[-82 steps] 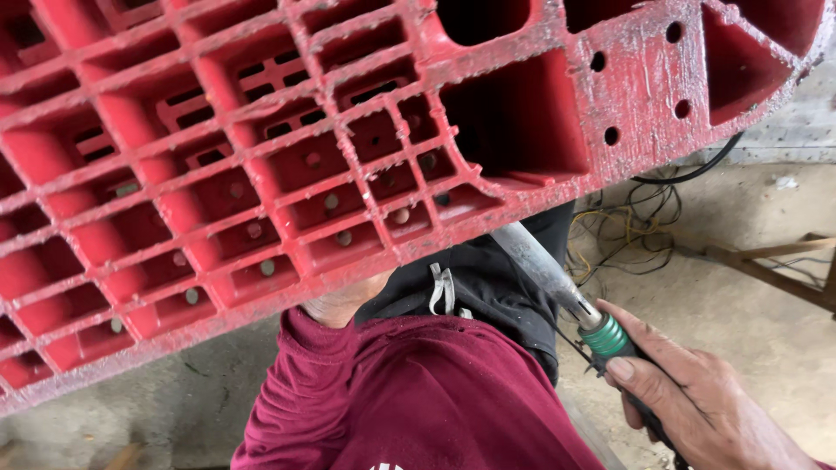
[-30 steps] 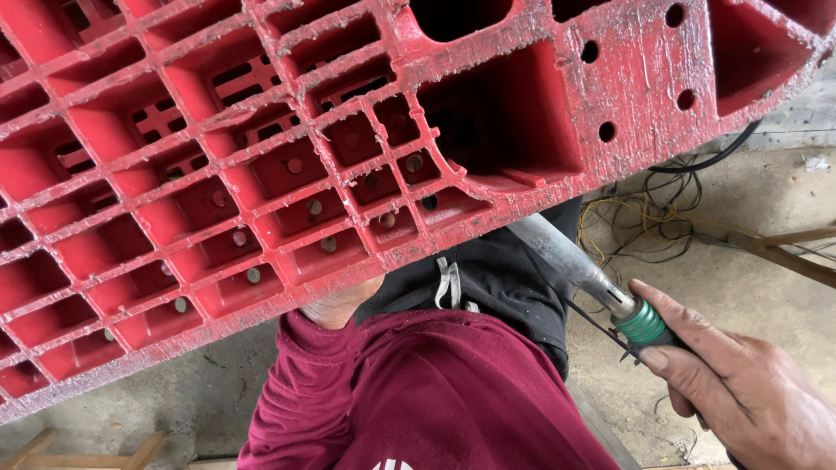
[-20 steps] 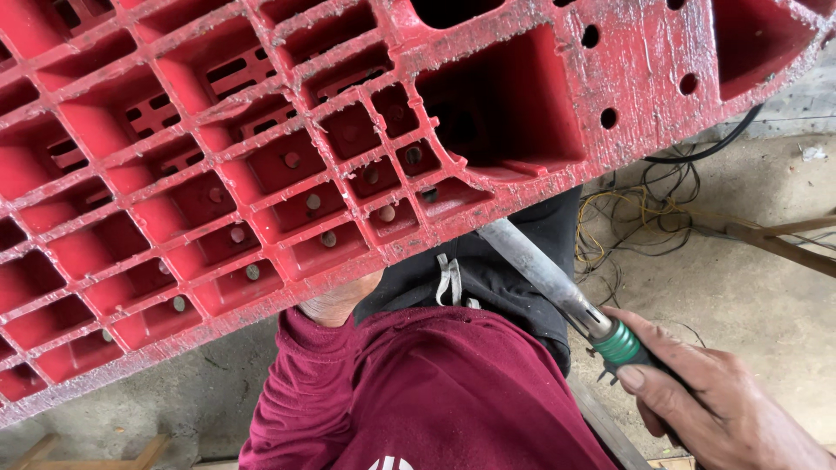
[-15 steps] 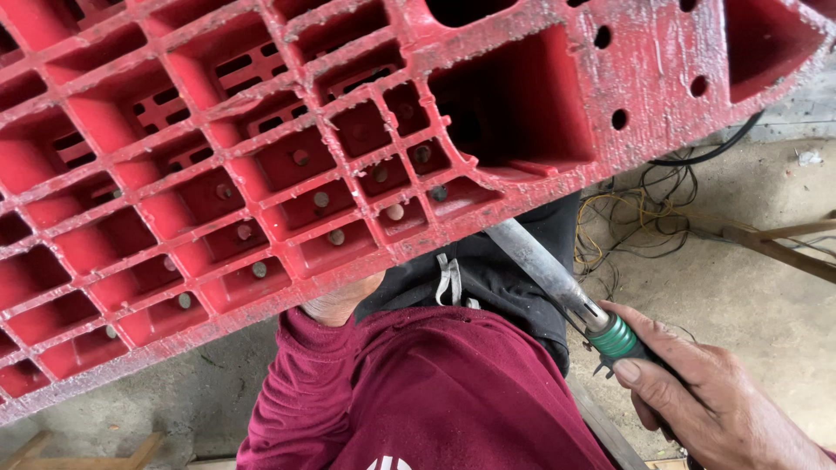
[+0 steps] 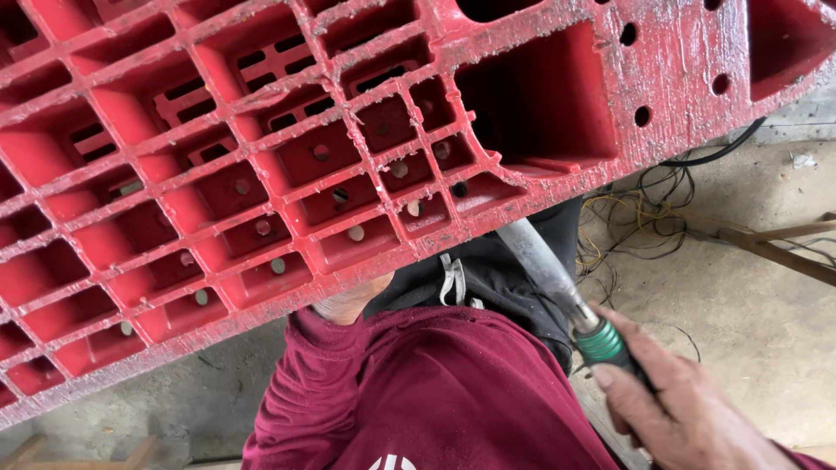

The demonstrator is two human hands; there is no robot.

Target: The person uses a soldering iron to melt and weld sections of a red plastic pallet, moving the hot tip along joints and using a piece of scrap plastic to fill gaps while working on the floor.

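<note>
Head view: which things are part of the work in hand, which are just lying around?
In use:
- red plastic grid pallet, tilted above the lap
- grey metal tool with green collar, in the right hand
- left hand, under the pallet edge

Lying about:
- tangled wires on the concrete floor
- wooden strip

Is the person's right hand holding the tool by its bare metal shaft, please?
No, the right hand grasps the tool at its green-banded handle end, leaving the grey shaft bare.
</note>
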